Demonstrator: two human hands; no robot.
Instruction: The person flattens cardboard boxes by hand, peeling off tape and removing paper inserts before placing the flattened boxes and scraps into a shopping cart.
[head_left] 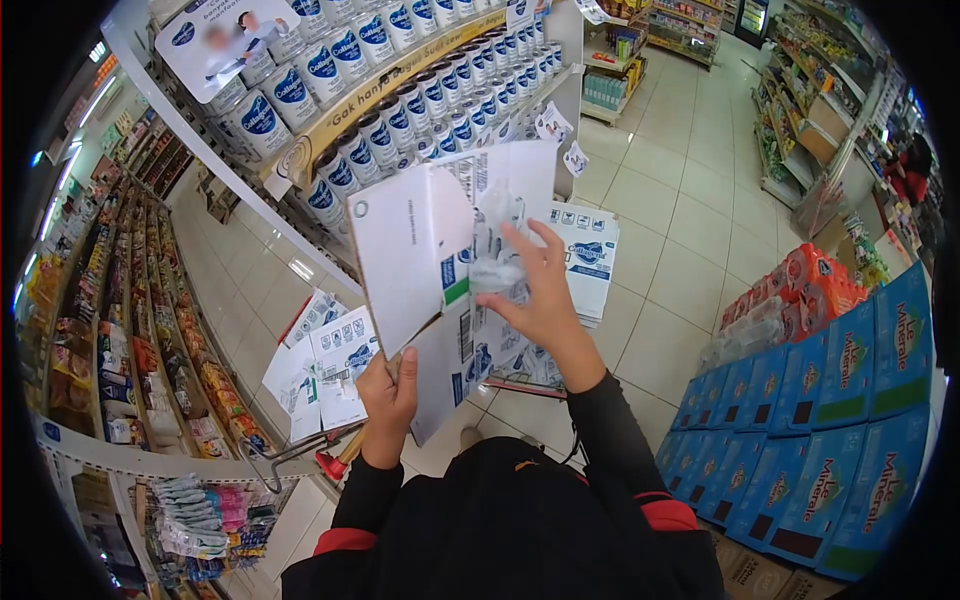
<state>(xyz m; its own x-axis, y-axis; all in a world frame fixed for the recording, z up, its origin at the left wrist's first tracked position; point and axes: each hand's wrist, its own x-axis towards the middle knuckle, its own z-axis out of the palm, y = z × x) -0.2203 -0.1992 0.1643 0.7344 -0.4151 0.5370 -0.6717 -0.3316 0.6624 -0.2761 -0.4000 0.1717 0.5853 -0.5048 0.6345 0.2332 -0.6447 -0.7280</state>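
Observation:
My left hand (388, 392) grips the lower edge of an opened white cardboard carton (395, 250), thumb on the near face. The carton is tilted up in front of me, with blue print, barcodes and a green strip on its panels. Crumpled clear plastic (497, 262) lies against its right panel. Around that plastic my right hand (545, 295) is curved, thumb below and fingers above. Below the carton stand more printed white cartons (340, 365), and another white carton (590, 255) is beyond my right hand.
A display shelf of white-and-blue cans (375, 130) rises directly ahead. Blue water cartons (800, 440) are stacked at right, beside red-wrapped bottle packs (800, 285). Shelves of packaged goods (150, 330) run along the left. A metal rail with a red end (328, 464) is near my left forearm.

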